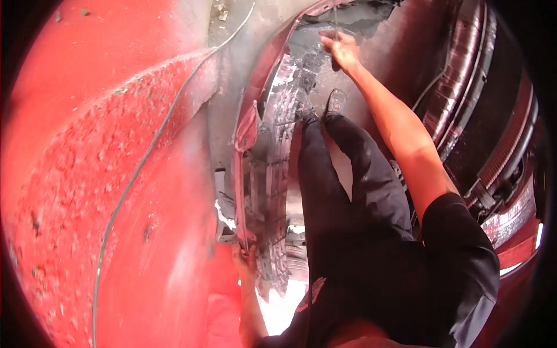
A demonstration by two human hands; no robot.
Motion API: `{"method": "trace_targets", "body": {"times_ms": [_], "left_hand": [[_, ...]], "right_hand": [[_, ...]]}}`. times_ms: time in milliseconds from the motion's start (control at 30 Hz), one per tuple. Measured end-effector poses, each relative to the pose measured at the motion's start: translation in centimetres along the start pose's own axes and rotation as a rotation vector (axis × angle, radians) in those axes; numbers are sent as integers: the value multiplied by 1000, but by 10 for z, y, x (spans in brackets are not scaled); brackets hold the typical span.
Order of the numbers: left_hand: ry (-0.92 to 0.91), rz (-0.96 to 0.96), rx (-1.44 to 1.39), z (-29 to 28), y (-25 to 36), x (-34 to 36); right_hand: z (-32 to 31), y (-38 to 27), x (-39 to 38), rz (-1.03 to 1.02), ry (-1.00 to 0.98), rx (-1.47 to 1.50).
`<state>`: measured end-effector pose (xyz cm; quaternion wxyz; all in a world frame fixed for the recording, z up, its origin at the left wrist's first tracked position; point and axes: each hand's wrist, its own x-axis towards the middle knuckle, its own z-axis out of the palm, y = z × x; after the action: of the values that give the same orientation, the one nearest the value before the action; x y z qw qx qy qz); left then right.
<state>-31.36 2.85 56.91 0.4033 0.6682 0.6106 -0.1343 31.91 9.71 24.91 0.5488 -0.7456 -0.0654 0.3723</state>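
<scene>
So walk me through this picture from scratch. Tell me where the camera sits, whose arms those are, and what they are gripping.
The camera sits on a person's head and looks down, so you see their own body from above. Its lens is very wide, which bends straight edges near the rim.

The dark shape in the middle is the person's trousers, ending in a shoe. The arms are theirs. The right hand reaches far forward and grips the top end of a long, curved car body panel, dark red outside with a ribbed grey inside. The left hand holds the panel's near end, low down.

To the left is a red floor, rough and speckled, with a thin grey cable running across it. On the right lie more stacked panels.
</scene>
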Motion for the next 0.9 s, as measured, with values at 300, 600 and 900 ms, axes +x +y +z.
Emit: {"method": "trace_targets", "body": {"times_ms": [300,600,900], "left_hand": [[67,-194,-257,38,26,40],[-12,-265,-326,40,56,66],[58,-207,-426,36,63,68]], "right_hand": [[59,45,86,-194,98,-149],[53,39,86,-314,-18,-87],[46,20,34,-85,147,-285]]}}
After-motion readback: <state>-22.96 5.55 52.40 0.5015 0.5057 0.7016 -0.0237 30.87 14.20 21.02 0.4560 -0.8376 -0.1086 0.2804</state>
